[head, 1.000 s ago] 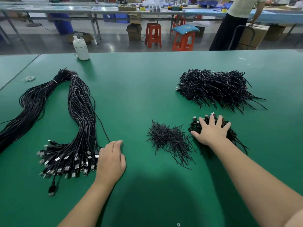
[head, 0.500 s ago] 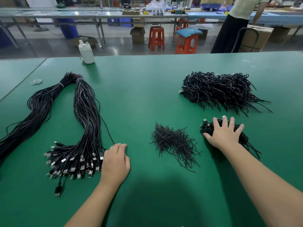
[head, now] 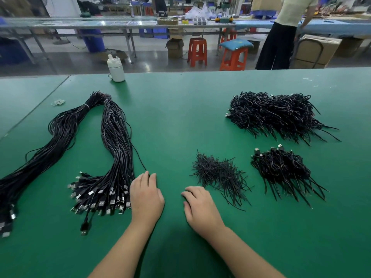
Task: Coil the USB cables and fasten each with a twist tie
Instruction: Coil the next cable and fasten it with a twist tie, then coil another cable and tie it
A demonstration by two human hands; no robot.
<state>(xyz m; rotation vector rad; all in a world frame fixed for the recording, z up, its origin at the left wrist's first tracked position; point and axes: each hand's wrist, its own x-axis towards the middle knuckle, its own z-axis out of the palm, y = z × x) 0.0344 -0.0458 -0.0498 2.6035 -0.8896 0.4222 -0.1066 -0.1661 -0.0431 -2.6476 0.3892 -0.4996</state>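
A long bundle of uncoiled black USB cables [head: 116, 149] lies on the left of the green table [head: 180, 121], plugs fanned out near me. My left hand [head: 146, 199] rests beside those plugs, fingertips touching one loose cable strand [head: 138, 155]. My right hand [head: 200, 209] lies on the table, fingers loosely curled, holding nothing. A heap of black twist ties [head: 218, 173] sits just right of that hand. A small pile of coiled cables [head: 281, 169] lies further right, with a larger pile of coiled cables [head: 275, 113] behind it.
A second uncoiled cable bundle [head: 46, 149] runs off the left edge. A white bottle [head: 116, 69] stands at the table's far side, and rubber bands [head: 58, 102] lie at far left. Beyond are orange stools [head: 197, 51] and a standing person [head: 281, 33].
My right hand left the small coiled pile and moved left to the table in front of me. My left hand stayed by the plugs.
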